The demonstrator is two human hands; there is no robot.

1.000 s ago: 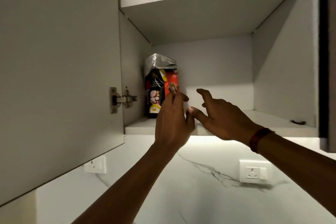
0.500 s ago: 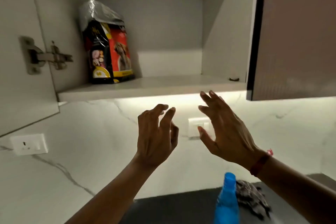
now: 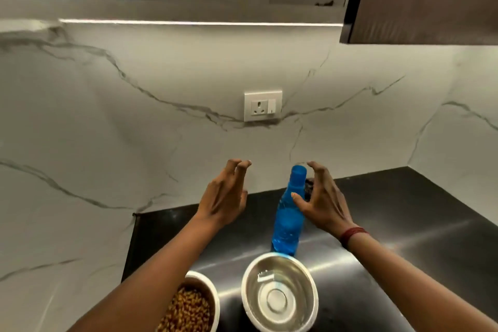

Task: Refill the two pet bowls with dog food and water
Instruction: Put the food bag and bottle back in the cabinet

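Water is your step now: kibble bowl (image 3: 194, 304) full, both hands (image 3: 225, 197) spread and empty, so right hand (image 3: 323, 202) must close round the blue bottle (image 3: 289, 213) for the steel bowl (image 3: 280, 296).

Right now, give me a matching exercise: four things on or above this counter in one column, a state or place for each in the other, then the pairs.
Things:
1. blue bottle
2. left bowl
3. right bowl
4. wall socket

States or places:
A. holds brown kibble
B. set in the marble backsplash
C. upright, capped, beside the right hand
D. shiny steel, no kibble inside

Pairs: 1-C, 2-A, 3-D, 4-B
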